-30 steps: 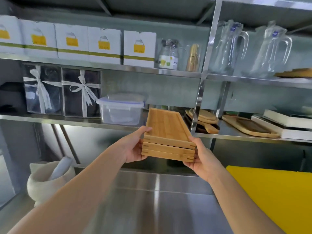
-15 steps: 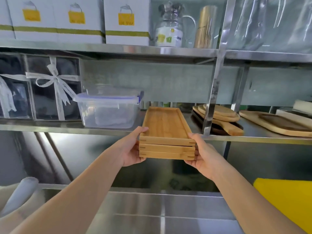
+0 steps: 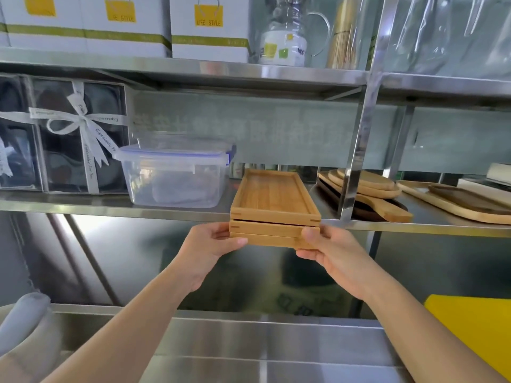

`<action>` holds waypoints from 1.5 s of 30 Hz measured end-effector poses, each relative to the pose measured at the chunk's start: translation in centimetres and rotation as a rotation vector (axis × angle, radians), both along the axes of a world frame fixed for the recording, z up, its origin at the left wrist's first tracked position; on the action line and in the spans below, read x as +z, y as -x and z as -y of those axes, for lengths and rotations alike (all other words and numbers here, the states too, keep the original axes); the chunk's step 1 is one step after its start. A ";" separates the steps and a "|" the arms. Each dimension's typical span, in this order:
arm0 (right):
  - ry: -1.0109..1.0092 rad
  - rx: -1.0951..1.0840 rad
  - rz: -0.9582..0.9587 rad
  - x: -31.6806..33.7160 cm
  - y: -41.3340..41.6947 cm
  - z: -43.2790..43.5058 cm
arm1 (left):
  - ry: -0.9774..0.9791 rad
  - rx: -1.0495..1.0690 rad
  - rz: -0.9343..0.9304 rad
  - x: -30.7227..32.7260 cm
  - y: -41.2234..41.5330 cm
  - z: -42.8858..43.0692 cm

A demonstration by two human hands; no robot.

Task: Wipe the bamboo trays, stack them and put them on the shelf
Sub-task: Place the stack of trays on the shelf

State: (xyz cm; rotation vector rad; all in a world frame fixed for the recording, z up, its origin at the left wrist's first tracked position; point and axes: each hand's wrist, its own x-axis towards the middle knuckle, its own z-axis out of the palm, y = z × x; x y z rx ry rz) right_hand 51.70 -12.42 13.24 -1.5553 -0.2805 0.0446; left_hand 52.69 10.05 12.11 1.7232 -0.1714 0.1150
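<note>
From my remote feed I see white boxes with yellow labels lining an upper rack, beside a glass pitcher. Below them stand dark gift boxes tied with white ribbon and a clear lidded plastic container. Round wooden boards lie stacked farther right. A yellow cutting board rests on the steel counter, a stone mortar at far left.

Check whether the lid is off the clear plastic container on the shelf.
No, the clear plastic container has its blue-clipped lid seated on top.
</note>
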 end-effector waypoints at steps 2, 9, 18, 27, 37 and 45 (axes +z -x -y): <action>0.092 -0.113 0.047 -0.6 -0.1 0.1 | -0.010 0.054 0.029 -0.2 0.1 0.4; 0.394 -0.304 0.157 -0.5 -2.5 -1.0 | -0.043 0.280 0.038 0.1 -1.4 1.1; 0.605 -0.472 0.213 -0.3 -8.2 -1.2 | -0.146 0.389 0.011 0.6 -6.4 3.1; 0.873 -0.683 0.355 -0.3 -8.6 -0.4 | -0.419 0.422 0.261 1.5 -7.1 3.8; 0.754 -0.566 0.334 -0.2 -8.7 -0.9 | -0.337 0.319 0.237 1.5 -7.9 3.7; 0.664 -0.538 0.319 -0.7 -8.4 -1.1 | -0.279 0.383 0.289 1.5 -7.5 4.0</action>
